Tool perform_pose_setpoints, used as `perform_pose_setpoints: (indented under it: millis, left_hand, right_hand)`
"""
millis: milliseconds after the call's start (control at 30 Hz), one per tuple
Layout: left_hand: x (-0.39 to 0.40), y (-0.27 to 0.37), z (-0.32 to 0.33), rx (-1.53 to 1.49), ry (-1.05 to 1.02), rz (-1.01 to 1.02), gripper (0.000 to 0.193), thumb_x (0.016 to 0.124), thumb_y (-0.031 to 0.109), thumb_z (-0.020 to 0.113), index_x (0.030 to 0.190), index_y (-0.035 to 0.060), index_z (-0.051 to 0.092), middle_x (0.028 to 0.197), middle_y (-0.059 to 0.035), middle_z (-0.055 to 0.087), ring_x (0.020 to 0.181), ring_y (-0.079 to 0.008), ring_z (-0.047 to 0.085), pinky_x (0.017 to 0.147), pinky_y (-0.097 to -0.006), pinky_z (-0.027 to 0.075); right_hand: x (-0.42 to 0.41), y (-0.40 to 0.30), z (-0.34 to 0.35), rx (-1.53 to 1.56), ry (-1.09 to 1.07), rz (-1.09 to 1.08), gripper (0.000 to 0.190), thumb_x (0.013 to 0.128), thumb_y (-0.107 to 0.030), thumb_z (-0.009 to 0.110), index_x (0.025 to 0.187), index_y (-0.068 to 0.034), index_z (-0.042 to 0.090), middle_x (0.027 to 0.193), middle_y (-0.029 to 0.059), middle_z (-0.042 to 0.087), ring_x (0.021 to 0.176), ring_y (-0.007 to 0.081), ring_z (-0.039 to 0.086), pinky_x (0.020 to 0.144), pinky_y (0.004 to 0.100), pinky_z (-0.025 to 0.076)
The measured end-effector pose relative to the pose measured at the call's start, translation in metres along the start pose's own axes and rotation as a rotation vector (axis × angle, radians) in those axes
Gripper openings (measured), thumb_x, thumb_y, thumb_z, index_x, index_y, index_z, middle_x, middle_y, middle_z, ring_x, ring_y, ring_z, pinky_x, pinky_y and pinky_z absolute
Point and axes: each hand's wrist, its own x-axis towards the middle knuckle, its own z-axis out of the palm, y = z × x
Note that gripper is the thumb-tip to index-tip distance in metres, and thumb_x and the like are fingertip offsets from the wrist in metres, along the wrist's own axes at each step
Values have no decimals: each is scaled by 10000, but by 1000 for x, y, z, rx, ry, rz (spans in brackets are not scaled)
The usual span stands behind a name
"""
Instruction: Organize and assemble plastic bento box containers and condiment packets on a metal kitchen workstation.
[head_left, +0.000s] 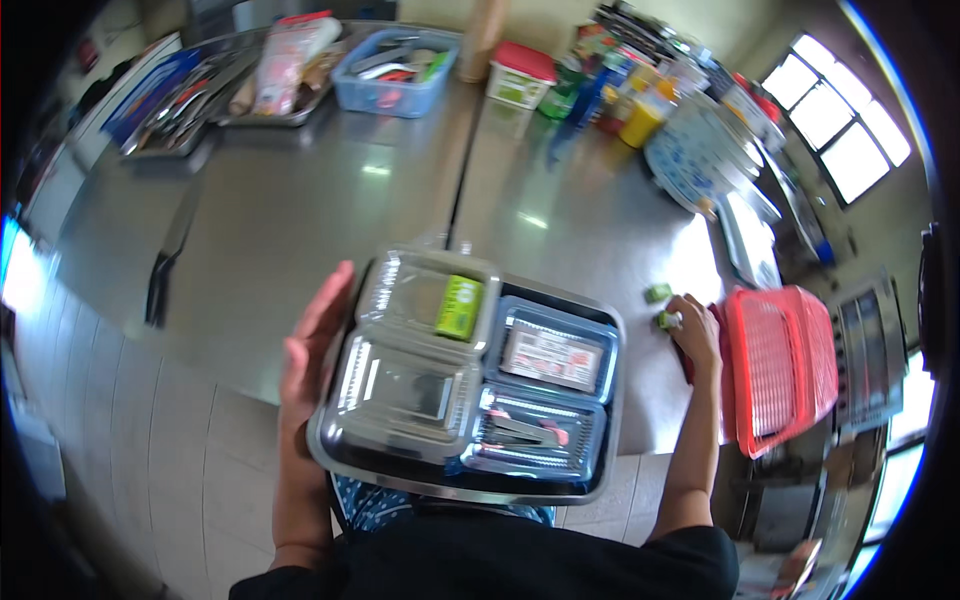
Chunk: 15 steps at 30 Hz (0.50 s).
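A metal tray (555, 491) extends past the near table edge, in front of my body. My left hand (315, 337) is by its left side, thumb apart from the straightened fingers; any contact is partly hidden. Inside the tray are clear plastic lidded containers (420, 382) and two blue-tinted plastic boxes (555, 307). A green box (459, 307) lies on one clear lid. One blue-tinted box holds a pack bearing writing (551, 356), the other some pink-and-grey items (525, 431). To the right, my right hand (694, 330) pinches a small green item (667, 320) beside another green item (658, 292).
A red plastic basket (787, 367) stands right of my right hand. On the left lies a black-handled knife (169, 262). Along the back are a utensil tray (184, 105), a blue bin (397, 97), a red-lidded tub (520, 79), bottles (645, 116) and a patterned pot (697, 154).
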Motion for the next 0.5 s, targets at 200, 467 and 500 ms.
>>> perform_pose_setpoints:
  millis: [200,467,500]
  left_hand:
    - [2,3,-10,-87,-101,-29,855,972,616,475,1501,-46,358,1608,-194,293,1474,-288,321,1217,-426,223]
    - [6,-15,-39,38,-224,23,866,981,628,430,1501,-60,354,1601,-228,287,1479,-315,301,1214,-418,201]
    - [5,-15,-39,45,-226,14,859,984,626,421,1497,-61,364,1599,-234,289,1480,-319,299,1213,-417,198]
  right_hand:
    - [26,-141,-84,481,251,-580,385,668,47,778,1029,-49,683,998,82,675,947,267,662,825,373,531]
    - [31,-318,-119,406,221,-1510,439,671,81,681,1088,-52,718,1060,106,682,1040,286,647,870,413,534]
    - [31,-320,-114,407,218,-1522,439,671,81,681,1088,-52,718,1060,106,682,1040,286,647,870,413,534]
